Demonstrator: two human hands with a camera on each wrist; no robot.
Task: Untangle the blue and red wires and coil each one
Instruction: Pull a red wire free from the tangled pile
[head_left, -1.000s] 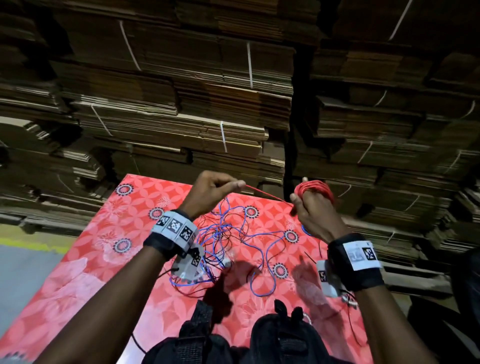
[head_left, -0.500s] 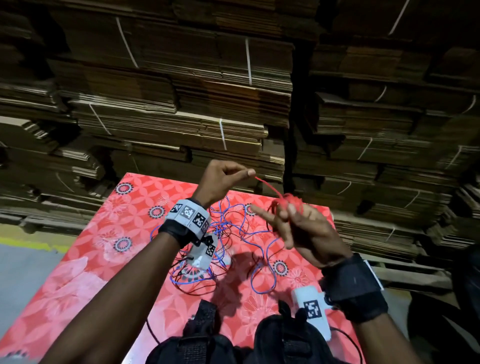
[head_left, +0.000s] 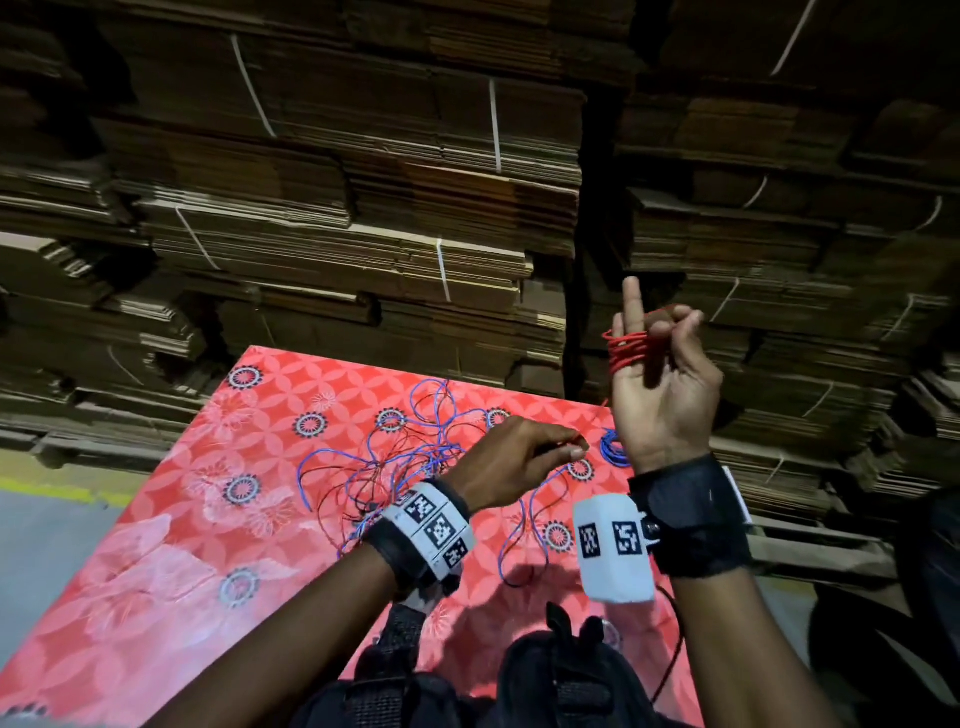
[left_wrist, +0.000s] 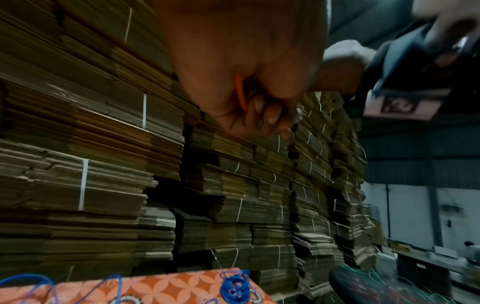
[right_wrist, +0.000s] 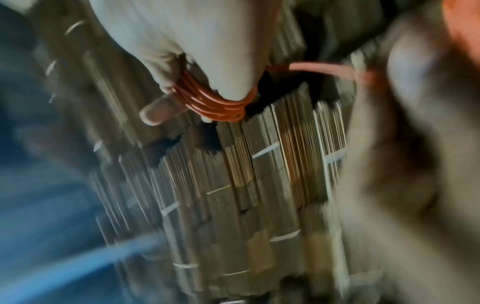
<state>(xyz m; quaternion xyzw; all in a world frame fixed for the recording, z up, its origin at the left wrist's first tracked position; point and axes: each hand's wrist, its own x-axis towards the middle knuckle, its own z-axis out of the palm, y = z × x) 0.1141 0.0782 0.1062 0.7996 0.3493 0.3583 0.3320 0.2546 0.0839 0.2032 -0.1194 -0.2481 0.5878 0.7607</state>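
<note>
My right hand (head_left: 654, 332) is raised palm toward me beyond the table's right edge. A red wire coil (head_left: 627, 352) (right_wrist: 215, 102) is wound round its fingers; one finger points straight up and the others curl toward the thumb. My left hand (head_left: 574, 449) (left_wrist: 259, 111) hovers lower, over the cloth, and pinches the red wire (left_wrist: 240, 92) that runs to the coil. A loose tangle of blue and red wires (head_left: 405, 452) lies on the red floral cloth (head_left: 208, 519). Near the cloth's right edge lies a small blue coil (head_left: 613, 451) (left_wrist: 235, 286).
Tall stacks of strapped flat cardboard (head_left: 337, 208) stand close behind and to the right of the table. A black bag (head_left: 561, 686) sits at the near edge. Grey floor with a yellow line (head_left: 47, 488) shows on the left.
My right hand has risen and turned palm toward me with the red coil on its fingers. My left hand has dropped lower and to the right, still pinching the red wire.
</note>
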